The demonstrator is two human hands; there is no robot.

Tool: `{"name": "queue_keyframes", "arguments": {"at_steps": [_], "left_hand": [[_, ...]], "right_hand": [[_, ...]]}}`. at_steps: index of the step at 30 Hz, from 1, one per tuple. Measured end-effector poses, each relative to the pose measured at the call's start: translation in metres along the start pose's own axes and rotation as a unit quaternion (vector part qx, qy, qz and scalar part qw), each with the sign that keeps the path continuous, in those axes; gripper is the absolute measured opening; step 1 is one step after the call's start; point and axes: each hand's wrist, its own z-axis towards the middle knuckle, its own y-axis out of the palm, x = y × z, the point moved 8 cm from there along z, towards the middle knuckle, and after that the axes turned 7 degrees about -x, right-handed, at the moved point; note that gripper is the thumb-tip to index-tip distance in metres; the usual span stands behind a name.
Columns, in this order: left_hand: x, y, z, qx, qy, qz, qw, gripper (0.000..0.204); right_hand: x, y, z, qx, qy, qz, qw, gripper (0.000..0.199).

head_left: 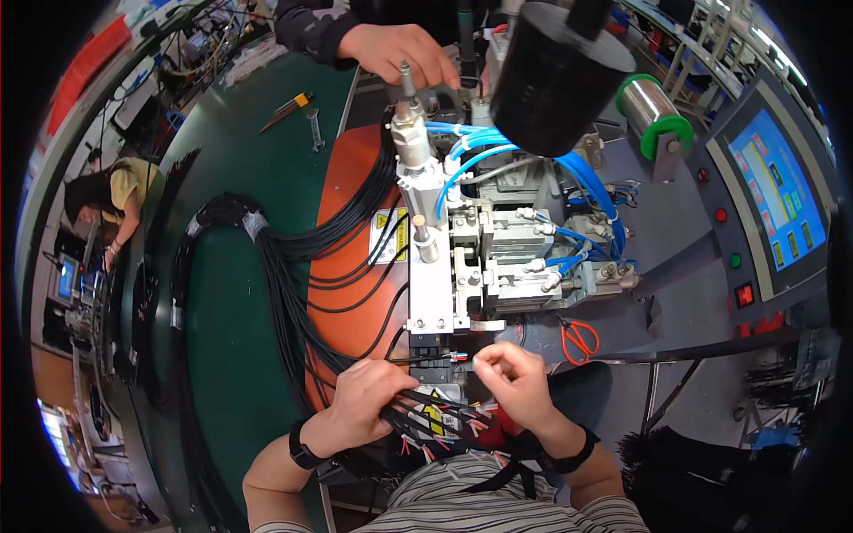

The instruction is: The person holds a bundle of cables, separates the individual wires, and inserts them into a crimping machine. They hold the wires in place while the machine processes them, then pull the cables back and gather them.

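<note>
- Left hand [362, 401]: clenched around a bundle of black cables [418, 417], above the lap; coloured stripped ends partly hidden.
- Right hand [515, 382]: pinching one thin wire [444, 357] at the crimping machine [462, 293]; wire tip too small to discern.

Counts: one grey metal crimping machine [498, 258] with blue air hoses; one touchscreen panel [780, 191] with a blue display; one large black cylindrical reel [555, 75]; one shiny metal spool with green flanges [653, 115]; one pair of orange-handled scissors [579, 339]; one big bundle of thin black cables [293, 266]. Hands: three, the wearer's left hand [364, 400] and right hand [515, 382], plus one co-worker's hand [404, 53].
</note>
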Motion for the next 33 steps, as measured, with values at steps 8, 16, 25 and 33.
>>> {"name": "queue_keyframes", "arguments": {"at_steps": [8,16,25,33], "left_hand": [[0.004,0.013,-0.009,0.007,0.023,0.055,0.998,0.032],[0.007,0.02,-0.01,-0.003,-0.003,0.035,0.999,0.042],[0.011,0.02,-0.001,0.016,0.014,-0.008,1.0,0.046],[0.018,0.033,0.002,-0.031,0.036,0.075,0.996,0.044]], "right_hand": [[-0.012,0.04,-0.005,-0.101,0.029,0.236,0.966,0.028],[-0.021,0.036,-0.007,-0.063,0.007,0.258,0.964,0.024],[0.0,0.032,-0.005,-0.052,0.045,0.331,0.941,0.017],[0.017,0.034,0.003,-0.14,0.124,0.455,0.87,0.014]]}}
